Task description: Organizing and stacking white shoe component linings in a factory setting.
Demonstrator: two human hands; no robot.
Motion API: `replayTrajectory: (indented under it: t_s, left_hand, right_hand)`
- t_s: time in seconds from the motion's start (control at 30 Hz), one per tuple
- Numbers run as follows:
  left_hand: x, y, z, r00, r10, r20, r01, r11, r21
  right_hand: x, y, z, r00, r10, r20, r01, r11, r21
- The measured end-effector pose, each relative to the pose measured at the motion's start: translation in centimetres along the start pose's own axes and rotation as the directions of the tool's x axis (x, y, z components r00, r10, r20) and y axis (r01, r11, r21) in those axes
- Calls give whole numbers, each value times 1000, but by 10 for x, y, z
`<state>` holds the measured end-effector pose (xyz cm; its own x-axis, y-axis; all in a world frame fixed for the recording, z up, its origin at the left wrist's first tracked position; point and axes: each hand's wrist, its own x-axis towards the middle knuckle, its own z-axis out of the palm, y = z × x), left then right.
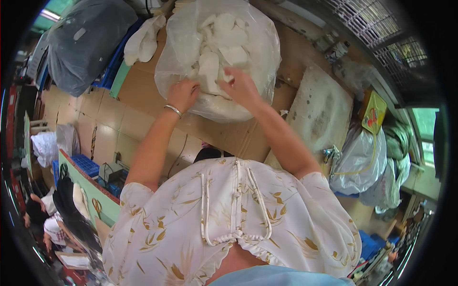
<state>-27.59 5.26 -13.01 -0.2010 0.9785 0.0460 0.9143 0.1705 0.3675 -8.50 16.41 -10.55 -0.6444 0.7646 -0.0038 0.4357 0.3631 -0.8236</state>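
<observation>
A large clear plastic bag (260, 52) lies open at the top of the view, filled with soft-looking white flat pieces (209, 66), some with rounded ends like insoles. My left hand (183, 94) is at the bag's near left part, fingers curled in; what they grip, if anything, I cannot make out. A silver bracelet (173, 111) circles that wrist. Over the near right of the pile, my right hand (242, 88) has thumb and fingers drawn together round the edge of a white piece. Motion blurs this hand slightly.
Brown cardboard (143, 88) lies under the bag. A stained pale board (317, 112) is to its right. Dark grey stuffed bag (90, 43) and white cloth-like bundle (145, 40) stand at the far left. Silvery plastic bags (360, 155) and a yellow tin (373, 112) are at right.
</observation>
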Motion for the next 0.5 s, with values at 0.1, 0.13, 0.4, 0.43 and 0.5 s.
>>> replayTrajectory:
  t_s: [0.1, 0.13, 0.4, 0.43, 0.5]
  left_hand:
    - [9, 23, -2, 985, -133, -113, 96, 953, -286]
    - [15, 32, -5, 971, -207, -122, 146, 911, -385]
    - [18, 11, -29, 989, -36, 142, 136, 598, -790]
    - [12, 14, -29, 990, -31, 141, 132, 592, -795]
    - [1, 24, -34, 999, -19, 50, 52, 567, -822]
  right_hand:
    - [56, -7, 3, 982, -25, -190, 11, 997, -72]
    - [72, 5, 9, 985, 63, -159, -67, 998, -15]
    - [24, -7, -17, 917, -129, 378, -15, 935, 355]
    - [24, 4, -18, 963, -180, 202, 100, 930, 353]
    - [33, 11, -30, 973, -231, 7, 216, 922, 322]
